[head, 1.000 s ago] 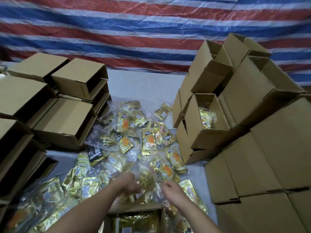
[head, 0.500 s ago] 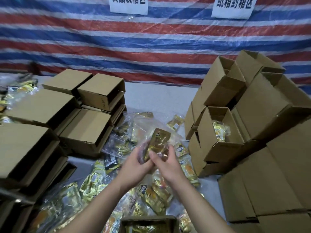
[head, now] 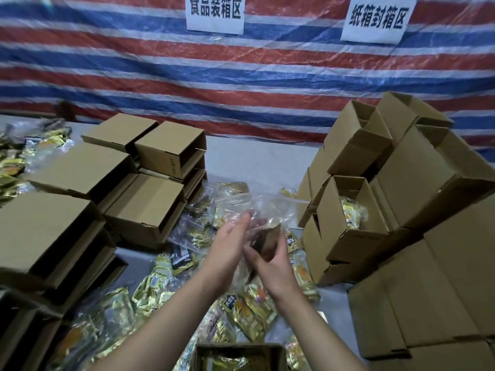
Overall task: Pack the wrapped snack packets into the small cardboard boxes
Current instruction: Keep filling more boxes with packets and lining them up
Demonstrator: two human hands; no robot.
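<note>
a brown packet sits inside a clear bag, raised above the counter between both hands. the right hand grips the packet's lower end through the plastic, thumb curled on its right side. the left hand lies flat against the bag's left side with its fingers straight. the bag's mouth spreads open above the hands. below and around the hands, a heap of gold packets covers the counter. a box at the bottom edge, just under the arms, holds gold packets. to the right, an open box stands upright with a gold packet showing inside; it is part of a stack of boxes that climbs to the right edge. to the left lie flat-lying boxes, their open sides facing right. more packets lie at the far left. a striped tarp hangs behind, with two white signs on it.
</note>
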